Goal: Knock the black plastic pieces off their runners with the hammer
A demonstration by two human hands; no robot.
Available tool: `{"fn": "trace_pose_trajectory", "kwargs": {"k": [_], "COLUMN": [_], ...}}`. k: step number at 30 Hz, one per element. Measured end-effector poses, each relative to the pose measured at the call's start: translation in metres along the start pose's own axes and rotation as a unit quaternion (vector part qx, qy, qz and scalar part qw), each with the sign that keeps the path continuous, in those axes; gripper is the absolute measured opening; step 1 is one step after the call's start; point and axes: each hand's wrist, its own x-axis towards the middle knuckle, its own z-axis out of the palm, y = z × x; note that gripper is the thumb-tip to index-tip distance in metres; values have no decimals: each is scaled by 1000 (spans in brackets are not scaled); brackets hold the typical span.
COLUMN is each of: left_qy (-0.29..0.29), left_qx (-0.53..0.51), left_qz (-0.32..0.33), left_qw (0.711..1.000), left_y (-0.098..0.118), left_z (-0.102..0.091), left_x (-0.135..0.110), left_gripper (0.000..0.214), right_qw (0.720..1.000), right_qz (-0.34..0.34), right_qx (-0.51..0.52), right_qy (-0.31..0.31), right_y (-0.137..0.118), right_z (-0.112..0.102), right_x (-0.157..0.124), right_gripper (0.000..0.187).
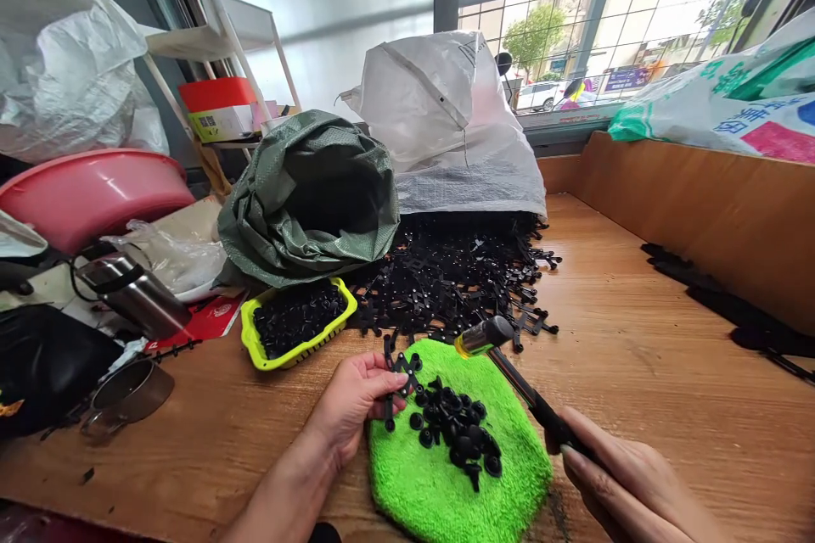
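On cloth point(513, 492): black caps point(468, 434) heaped; worktop point(611, 288) beneath.
Left hand point(355, 400): pinching black bracket point(406, 363) at cloth's left edge.
Right hand point(615, 467): grasping hammer point(519, 382) by handle, head near cloth's far edge.
Basket point(299, 355): black parts point(298, 318) inside, left of cloth.

Black jointed part point(401, 366) in left fingers point(390, 381), hammer point(523, 387) in right fingers point(597, 434), green cloth point(433, 484) between.

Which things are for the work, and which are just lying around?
Seem to belong to the work:
hammer, in the right hand
jointed black piece, in the left hand
small black parts on the green cloth
heap of black pieces

Seem just lying about:
steel bottle
mug
pink basin
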Motion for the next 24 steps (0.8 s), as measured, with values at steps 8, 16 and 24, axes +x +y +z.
{"fn": "trace_pose_trajectory", "kwargs": {"k": [8, 16, 24], "left_qy": [17, 34, 35], "left_qx": [27, 32, 34], "left_qz": [-5, 35, 42], "left_qw": [999, 998, 998], "left_y": [0, -1, -2], "left_z": [2, 7, 7], "left_x": [-3, -4, -3], "left_gripper": [31, 31, 32], "right_qw": [1000, 977, 962], "right_qz": [-19, -176, -233], "right_qx": [-11, -122, -137], "right_qy": [-7, -25, -23], "right_y": [-12, -42, -49], "right_z": [0, -7, -6], "right_x": [4, 19, 29], "right_gripper": [48, 43, 29]}}
